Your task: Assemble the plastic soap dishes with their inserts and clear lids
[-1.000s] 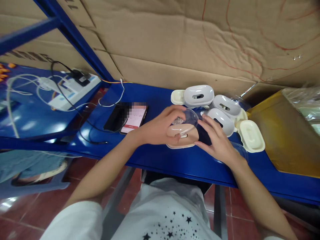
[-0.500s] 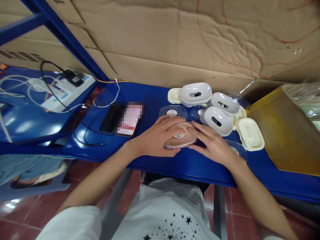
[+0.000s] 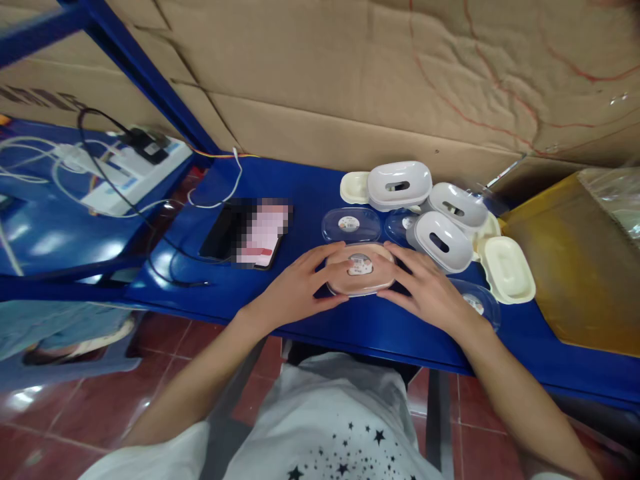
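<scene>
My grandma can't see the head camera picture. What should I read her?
A left hand and right hand touch a peach dish with a clear lid on a blue table. White dishes and cream trays sit behind and to the right; a phone lies left.

Fingers (image 3: 331,273) partly hid the peach container (image 3: 361,285), its label (image 3: 361,266) (tiny print) was unreadable, and pixelation masked the phone screen (image 3: 263,232).
</scene>
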`<action>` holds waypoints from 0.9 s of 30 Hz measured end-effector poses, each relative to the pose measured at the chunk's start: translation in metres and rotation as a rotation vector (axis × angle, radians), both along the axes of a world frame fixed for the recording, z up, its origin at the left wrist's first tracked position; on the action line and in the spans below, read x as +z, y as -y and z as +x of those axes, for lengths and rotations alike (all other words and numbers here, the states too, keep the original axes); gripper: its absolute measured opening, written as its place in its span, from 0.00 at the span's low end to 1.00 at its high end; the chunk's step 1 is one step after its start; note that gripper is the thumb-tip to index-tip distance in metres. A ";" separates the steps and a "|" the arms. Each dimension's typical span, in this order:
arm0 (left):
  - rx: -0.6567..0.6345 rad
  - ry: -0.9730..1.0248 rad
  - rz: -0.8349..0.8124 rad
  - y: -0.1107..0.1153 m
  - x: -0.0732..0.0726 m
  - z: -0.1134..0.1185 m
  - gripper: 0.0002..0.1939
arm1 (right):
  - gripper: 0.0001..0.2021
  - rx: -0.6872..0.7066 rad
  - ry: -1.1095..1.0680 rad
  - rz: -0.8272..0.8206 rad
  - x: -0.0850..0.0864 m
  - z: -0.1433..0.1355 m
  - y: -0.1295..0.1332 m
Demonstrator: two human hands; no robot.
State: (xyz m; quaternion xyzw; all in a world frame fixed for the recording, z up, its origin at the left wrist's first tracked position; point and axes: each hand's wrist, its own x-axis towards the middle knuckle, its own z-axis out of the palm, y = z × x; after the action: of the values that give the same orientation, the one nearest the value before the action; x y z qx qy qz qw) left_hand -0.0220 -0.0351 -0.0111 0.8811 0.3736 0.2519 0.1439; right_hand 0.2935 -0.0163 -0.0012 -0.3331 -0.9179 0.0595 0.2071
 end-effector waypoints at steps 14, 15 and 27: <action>-0.008 -0.009 -0.006 -0.020 0.025 -0.005 0.24 | 0.29 0.006 0.028 -0.025 0.001 0.004 -0.001; 0.017 0.021 -0.020 -0.031 0.029 -0.007 0.21 | 0.30 0.005 0.022 -0.031 0.002 0.006 -0.001; 0.100 -0.085 -0.094 -0.104 0.018 -0.004 0.19 | 0.25 -0.192 -0.030 0.077 0.018 0.024 -0.006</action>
State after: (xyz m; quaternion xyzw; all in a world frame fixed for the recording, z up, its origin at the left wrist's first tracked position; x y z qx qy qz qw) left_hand -0.0260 0.0693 0.0068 0.8636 0.4342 0.2032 0.1564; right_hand 0.3180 -0.0102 0.0166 -0.4104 -0.8802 0.0092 0.2382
